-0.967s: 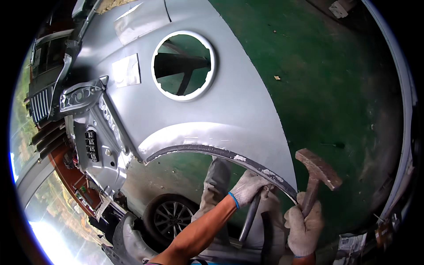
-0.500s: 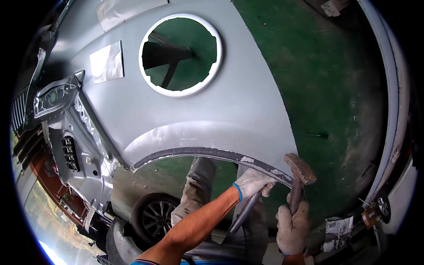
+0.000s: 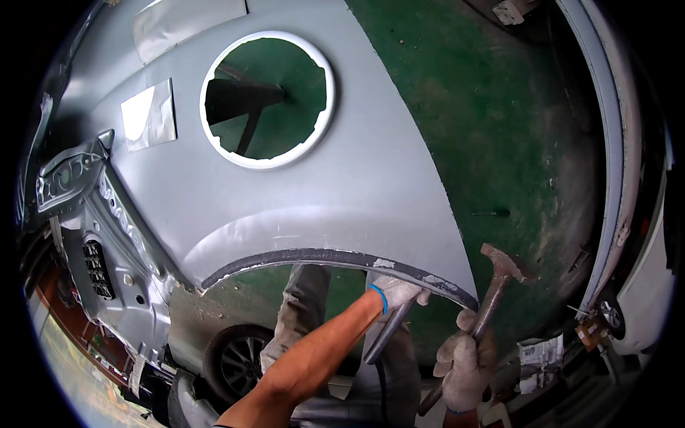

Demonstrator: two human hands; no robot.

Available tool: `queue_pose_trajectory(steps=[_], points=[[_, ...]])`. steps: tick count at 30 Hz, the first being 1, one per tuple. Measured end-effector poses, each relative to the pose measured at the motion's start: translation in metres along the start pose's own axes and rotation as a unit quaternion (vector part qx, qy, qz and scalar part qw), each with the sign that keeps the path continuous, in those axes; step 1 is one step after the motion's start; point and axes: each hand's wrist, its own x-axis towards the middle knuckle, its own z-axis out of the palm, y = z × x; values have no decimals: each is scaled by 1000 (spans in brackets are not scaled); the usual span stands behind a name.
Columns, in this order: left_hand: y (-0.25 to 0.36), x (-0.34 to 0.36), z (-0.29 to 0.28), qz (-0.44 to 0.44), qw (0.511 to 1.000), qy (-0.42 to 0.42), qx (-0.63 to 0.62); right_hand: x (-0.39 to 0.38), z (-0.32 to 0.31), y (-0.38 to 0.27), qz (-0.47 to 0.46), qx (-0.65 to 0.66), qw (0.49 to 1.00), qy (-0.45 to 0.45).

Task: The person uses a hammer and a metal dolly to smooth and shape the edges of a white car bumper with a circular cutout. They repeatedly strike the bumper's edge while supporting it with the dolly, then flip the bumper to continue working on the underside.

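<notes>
A large grey car body panel [image 3: 285, 192] with a curved wheel-arch edge [image 3: 321, 255], dark and scuffed along its rim, lies in front of me. My left hand [image 3: 401, 291], in a whitish glove with a blue cuff, is at the right part of this edge. It is closed around a dark metal bar [image 3: 389, 332] that slants down below the arch; some fingers are hidden. At the right, my gloved right hand [image 3: 465, 367] grips a hammer [image 3: 492, 307] by its handle. The rusty hammer head is up, beyond the panel's right corner and apart from it.
A white-rimmed round hole [image 3: 330, 107] opens in the panel, with two shiny patches near it. Metal bodywork [image 3: 118, 278] adjoins on the left. Below are a wheel [image 3: 239, 360] and my legs. Green floor [image 3: 492, 135] shows at right, with a pale car body edge beyond.
The hammer has swung right, away from the panel's corner, and its head has tilted. My left hand stays at the arch with the bar. The whole view has shifted slightly.
</notes>
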Motion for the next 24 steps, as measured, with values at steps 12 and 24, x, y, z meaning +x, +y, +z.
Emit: queue_pose_trajectory(steps=[12,24], points=[[-7,27,5,27,962,2,-272,0,21,-3,81,92,992,-20],[7,27,-6,42,831,-22,-554,-20,27,3,115,200,973,0]])
